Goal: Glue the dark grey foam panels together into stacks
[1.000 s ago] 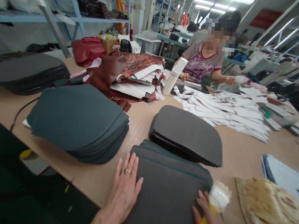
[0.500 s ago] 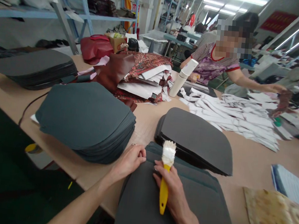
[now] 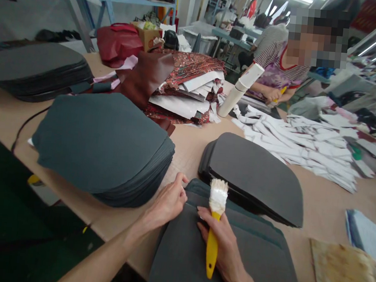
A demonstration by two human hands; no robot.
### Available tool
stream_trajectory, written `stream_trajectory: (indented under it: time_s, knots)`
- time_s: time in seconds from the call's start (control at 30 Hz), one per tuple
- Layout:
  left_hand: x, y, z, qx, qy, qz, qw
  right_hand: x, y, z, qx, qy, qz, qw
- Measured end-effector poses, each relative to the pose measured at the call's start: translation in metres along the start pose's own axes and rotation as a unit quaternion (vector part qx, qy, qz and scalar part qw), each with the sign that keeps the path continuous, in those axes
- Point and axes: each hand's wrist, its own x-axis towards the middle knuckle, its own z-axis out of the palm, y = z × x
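My right hand (image 3: 227,243) holds a paintbrush (image 3: 212,248) with a yellow handle, its whitish bristles pointing away from me. That hand rests over a fanned stack of dark grey panels (image 3: 184,263), whose far edges lie in overlapping steps. At the stack's far left corner is my left hand (image 3: 169,201), fingers curled against the panel edge. Whether a sheet is pinched in them is hidden. Just beyond lies another stack of grey rounded panels (image 3: 257,173). To the left stands a taller stack of dark green-grey panels (image 3: 99,142).
A white bottle (image 3: 240,90) stands tilted in view near red patterned material (image 3: 194,67) and white strips (image 3: 293,137). More dark panels (image 3: 33,66) lie far left. A stained cloth (image 3: 344,273) and a notebook (image 3: 369,233) lie right. Across the table, a co-worker's hand (image 3: 272,95) holds something yellow.
The view has shifted slightly. My left fingers have moved a little at the panel corner; my right hand keeps the paintbrush. The co-worker's outstretched arm has drawn back towards the body.
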Motion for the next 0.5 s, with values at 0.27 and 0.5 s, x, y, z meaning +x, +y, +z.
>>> stream_trajectory:
  time_s: [0.27, 0.5]
  knots:
    - [0.0, 0.004, -0.002, -0.007, -0.001, -0.02, 1.0, 0.001, 0.002, -0.002, -0.02, -0.01, -0.024, 0.999]
    - [-0.01, 0.008, -0.005, -0.015, -0.033, 0.001, 0.999, -0.001, 0.003, 0.001, -0.056, 0.006, -0.011, 0.998]
